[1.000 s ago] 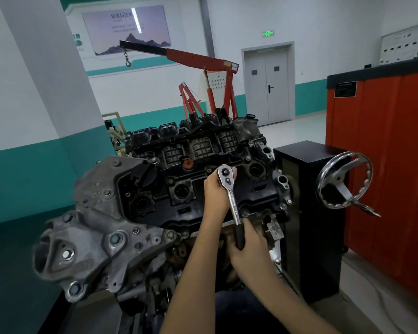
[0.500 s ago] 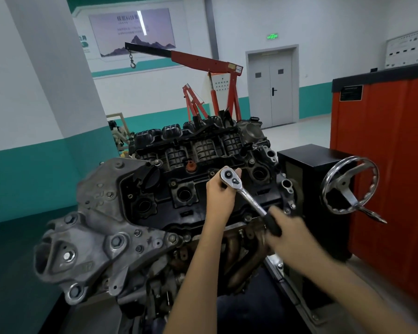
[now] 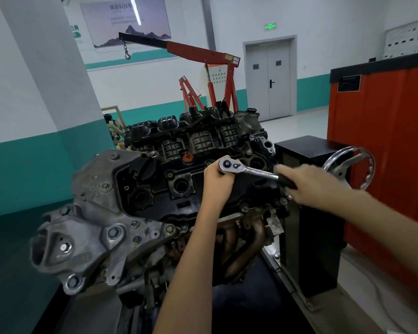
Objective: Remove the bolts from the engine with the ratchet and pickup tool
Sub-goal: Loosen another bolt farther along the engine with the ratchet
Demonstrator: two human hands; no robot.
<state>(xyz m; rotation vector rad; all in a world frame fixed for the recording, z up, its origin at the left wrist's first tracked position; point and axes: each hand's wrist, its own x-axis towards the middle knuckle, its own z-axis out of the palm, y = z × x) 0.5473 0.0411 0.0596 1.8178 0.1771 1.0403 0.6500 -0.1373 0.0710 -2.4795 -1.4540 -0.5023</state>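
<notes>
A chrome ratchet (image 3: 249, 170) with a round head and a black grip lies nearly level across the top of a grimy grey and black car engine (image 3: 155, 189). Its head sits over the right part of the black valve cover and its handle points to the right. The left hand (image 3: 217, 182) reaches up from below with the forearm over the front of the engine. It is clenched just under and around the ratchet's head, fingers curled on the far side, so whatever the head sits on is hidden. The right hand (image 3: 309, 184) comes in from the right and grasps the black grip at the handle's end. It is blurred, with the fingers wrapped over the top and the chrome shaft bare between the two hands. Both hands are on the one tool, the left at the head and the right at the far end. Silver hex bolts (image 3: 65, 247) show in the cast aluminium bracket at the engine's near left end, well apart from both hands. Just behind the right hand stands a shiny metal handwheel (image 3: 350, 169) on a black box-shaped stand (image 3: 307, 150), with an orange cabinet (image 3: 384, 141) beside it. A red and black engine hoist (image 3: 203, 51) stands behind the engine, near grey double doors (image 3: 270, 78).
</notes>
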